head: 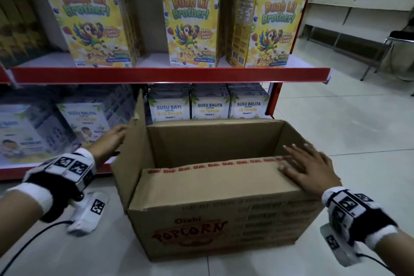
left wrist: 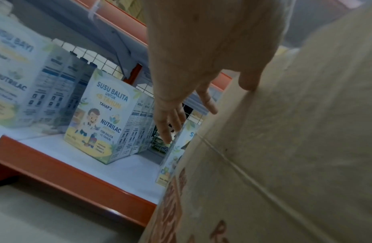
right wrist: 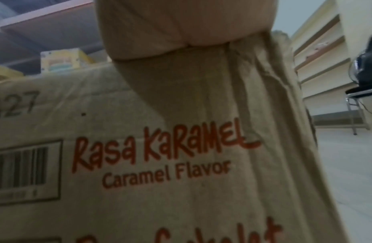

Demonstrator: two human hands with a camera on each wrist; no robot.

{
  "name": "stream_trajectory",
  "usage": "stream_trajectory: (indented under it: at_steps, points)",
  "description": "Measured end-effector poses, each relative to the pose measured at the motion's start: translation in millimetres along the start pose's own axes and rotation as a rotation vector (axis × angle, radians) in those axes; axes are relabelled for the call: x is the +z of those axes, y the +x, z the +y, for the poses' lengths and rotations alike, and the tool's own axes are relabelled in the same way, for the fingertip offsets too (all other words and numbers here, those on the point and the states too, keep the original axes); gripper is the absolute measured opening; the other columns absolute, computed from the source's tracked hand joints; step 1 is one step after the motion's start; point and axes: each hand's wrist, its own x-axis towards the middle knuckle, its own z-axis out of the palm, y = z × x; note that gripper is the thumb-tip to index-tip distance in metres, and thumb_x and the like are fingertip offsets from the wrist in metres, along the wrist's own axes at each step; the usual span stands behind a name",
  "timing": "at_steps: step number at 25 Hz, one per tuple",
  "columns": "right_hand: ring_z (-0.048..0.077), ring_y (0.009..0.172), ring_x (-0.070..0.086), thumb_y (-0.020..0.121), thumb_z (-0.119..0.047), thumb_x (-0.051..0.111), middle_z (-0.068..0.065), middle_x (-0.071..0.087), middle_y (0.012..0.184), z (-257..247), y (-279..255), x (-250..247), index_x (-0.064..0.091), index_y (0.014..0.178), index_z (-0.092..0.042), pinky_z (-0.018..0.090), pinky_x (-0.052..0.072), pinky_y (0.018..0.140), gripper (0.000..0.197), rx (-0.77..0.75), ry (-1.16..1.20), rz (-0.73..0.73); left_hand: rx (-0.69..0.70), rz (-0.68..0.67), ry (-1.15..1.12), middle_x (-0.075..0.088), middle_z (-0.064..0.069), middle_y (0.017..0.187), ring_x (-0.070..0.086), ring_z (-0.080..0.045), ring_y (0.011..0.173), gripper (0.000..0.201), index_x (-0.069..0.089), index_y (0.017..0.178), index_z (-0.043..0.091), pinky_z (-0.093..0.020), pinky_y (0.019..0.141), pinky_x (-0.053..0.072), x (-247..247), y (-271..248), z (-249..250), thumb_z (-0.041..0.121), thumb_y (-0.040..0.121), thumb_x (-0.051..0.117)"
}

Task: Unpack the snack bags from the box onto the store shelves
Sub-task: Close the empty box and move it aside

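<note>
Head view: a cardboard popcorn box sits on the tiled floor in front of red-edged store shelves stocked w/ cereal boxes and milk cartons. Left hand, fingers straight, presses the raised left flap; right hand lies flat on the near flap. No snack bags visible inside.

Left wrist view: fingers extended, thumb touching cardboard.

Right wrist view: palm on the box top; fingers hidden.
</note>
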Motion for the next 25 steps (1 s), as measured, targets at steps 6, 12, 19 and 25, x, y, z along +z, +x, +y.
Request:
stream_trajectory:
  at_steps: [6,12,19,25]
  points:
    - [0.022,0.147,0.001,0.081,-0.076,0.033,-0.005,0.005,0.16,6,-4,7,0.014,0.146,-0.048,0.052,0.001,0.116,0.073,0.174,-0.007,-0.019,-0.061,-0.161,0.028,0.032,-0.014,0.151,0.033,-0.034,0.137,0.076,0.032,0.145,0.008,-0.051,0.114,0.026,33,20,21,0.057,0.089,0.047]
    - [0.027,0.145,0.014,0.078,-0.069,0.052,0.0,-0.001,0.16,6,-8,3,0.022,0.146,-0.042,0.044,0.021,0.117,0.079,0.15,0.174,-0.003,-0.081,-0.095,-0.172,0.028,-0.014,0.154,0.03,-0.033,0.139,0.062,0.023,0.148,0.004,-0.046,0.112,0.029,34,34,21,0.018,0.096,0.053]
    - [0.03,0.141,0.024,0.068,-0.064,0.068,0.003,0.019,0.158,19,-12,5,0.002,0.151,-0.031,0.043,0.024,0.115,0.111,0.134,0.329,0.027,-0.138,-0.247,-0.252,0.052,-0.008,0.132,0.044,-0.029,0.127,0.049,0.043,0.136,0.003,-0.038,0.101,0.036,1,22,3,-0.008,0.089,0.053]
    - [0.029,0.133,0.038,0.08,-0.054,0.064,0.007,0.038,0.15,16,-4,3,0.019,0.149,-0.02,0.039,0.033,0.105,0.089,0.191,0.331,0.046,0.004,-0.332,-0.369,0.061,-0.006,0.123,0.06,-0.026,0.104,0.056,0.052,0.125,0.016,-0.034,0.076,0.051,1,0,1,-0.021,0.084,0.046]
